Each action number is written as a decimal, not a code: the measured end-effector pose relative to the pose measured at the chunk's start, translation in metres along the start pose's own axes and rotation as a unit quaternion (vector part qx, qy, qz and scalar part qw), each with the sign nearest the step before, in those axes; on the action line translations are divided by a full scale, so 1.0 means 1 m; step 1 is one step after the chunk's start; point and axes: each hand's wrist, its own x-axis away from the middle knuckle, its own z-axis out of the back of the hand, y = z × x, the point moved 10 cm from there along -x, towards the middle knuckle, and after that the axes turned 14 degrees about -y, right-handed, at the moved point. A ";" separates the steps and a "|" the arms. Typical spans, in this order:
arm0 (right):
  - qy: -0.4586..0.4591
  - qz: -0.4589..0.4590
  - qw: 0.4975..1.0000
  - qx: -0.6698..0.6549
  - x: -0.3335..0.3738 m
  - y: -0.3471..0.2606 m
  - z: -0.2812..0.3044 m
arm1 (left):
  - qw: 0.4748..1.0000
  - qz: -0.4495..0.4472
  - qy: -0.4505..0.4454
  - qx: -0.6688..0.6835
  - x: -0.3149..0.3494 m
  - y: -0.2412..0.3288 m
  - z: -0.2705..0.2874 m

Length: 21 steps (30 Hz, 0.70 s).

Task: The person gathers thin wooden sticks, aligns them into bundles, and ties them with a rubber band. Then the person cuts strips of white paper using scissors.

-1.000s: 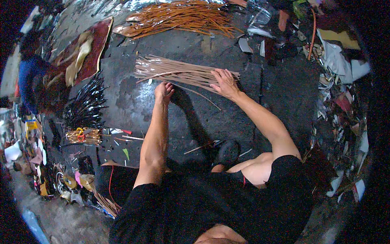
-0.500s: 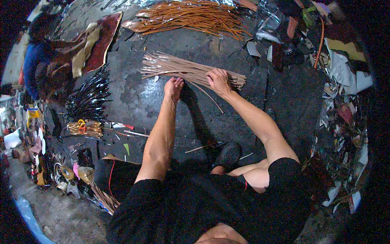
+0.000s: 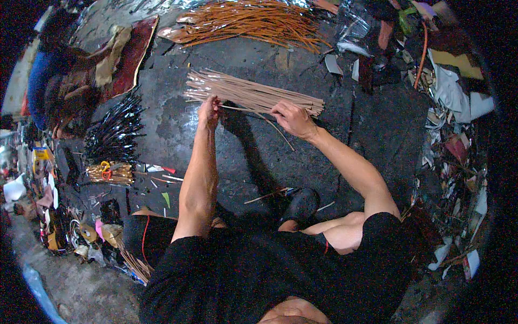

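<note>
In the head view, we see the bundle of tan strips (image 3: 245,86) on the dark floor (image 3: 388,135), ahead of the person and reaching across both hands. Most of the strips already lie side by side, roughly level; we judge the gathering well advanced, though not complete. One bent strip (image 3: 285,140) juts toward the person, out of line, and a thin strip (image 3: 237,109) runs along the near edge between the hands. We make out no tie around the bundle, unlike the gold bundle (image 3: 123,174) at left with its orange band (image 3: 106,171). The left hand (image 3: 209,112) has its grip together, seemingly clamped on the thin strip; the right hand (image 3: 294,119) curls at the near edge, its fingertips turned from us, so we cannot tell whether that grip is closed. The bundle's underside is hidden, and the co-worker (image 3: 46,86) at left is dim.
</note>
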 end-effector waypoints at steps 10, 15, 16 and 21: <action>0.059 -0.046 0.994 0.080 0.009 0.029 0.014 | 0.894 0.123 0.011 -0.430 -0.005 0.149 0.079; 0.036 -0.049 0.997 0.049 0.024 0.022 0.011 | 0.658 0.053 0.005 -0.751 0.113 0.335 0.021; 0.035 -0.046 0.997 0.047 0.026 0.020 0.011 | 0.647 0.003 0.019 -0.762 0.156 0.356 0.000; 0.021 -0.024 0.999 0.008 0.026 0.006 0.006 | 0.749 -0.019 0.087 -0.656 0.363 0.359 0.028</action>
